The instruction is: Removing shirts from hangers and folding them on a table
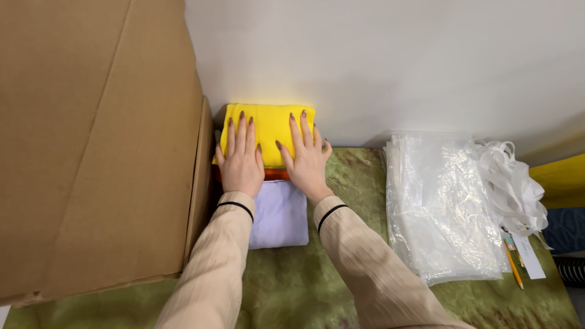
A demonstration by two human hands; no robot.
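Both my hands lie flat, fingers apart, on a folded yellow cloth (272,123) that sits against the white wall. My left hand (241,159) presses its left half, my right hand (306,158) its right half. Under the yellow cloth an orange folded cloth (276,174) shows as a thin strip between my wrists. Below that lies a folded lilac cloth (280,214), nearer to me, partly covered by my forearms. The stack rests on a green mottled table cover (304,280).
A large brown cardboard box (91,146) stands close on the left, touching the stack's side. To the right lies a pile of clear plastic bags (442,207), with white bands (515,183), a pencil (513,265) and a paper tag beside it.
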